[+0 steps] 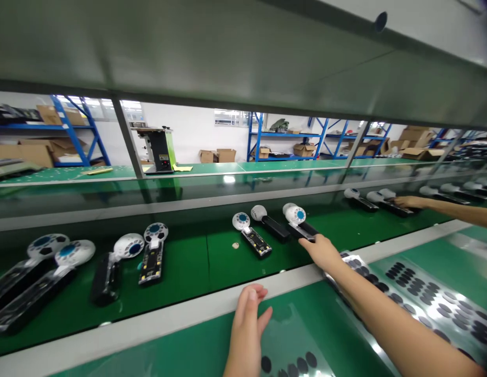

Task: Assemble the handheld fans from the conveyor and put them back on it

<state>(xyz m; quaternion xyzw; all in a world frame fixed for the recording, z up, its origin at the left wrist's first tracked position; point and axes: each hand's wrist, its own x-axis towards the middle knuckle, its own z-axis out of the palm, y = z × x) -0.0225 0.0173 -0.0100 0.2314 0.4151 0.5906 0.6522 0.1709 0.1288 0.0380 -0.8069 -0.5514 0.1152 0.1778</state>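
Right hand (324,253) is the closer one, its grip seemingly pinching the unit (301,230) by the near end, long axis running away and leftish, left hand (249,314) loosely spread this side of it.

Your right hand (321,252) reaches over the green belt (217,264), its fingers touching the dark handle of a white-headed device (296,214); whether they grip it is unclear. Your left hand (246,324) is empty, its fingers loosely curved, above the green bench (180,345) near a clear sheet (292,332) bearing black discs (311,359). Farther right, another person's hand (410,202) is at a similar device (394,206).
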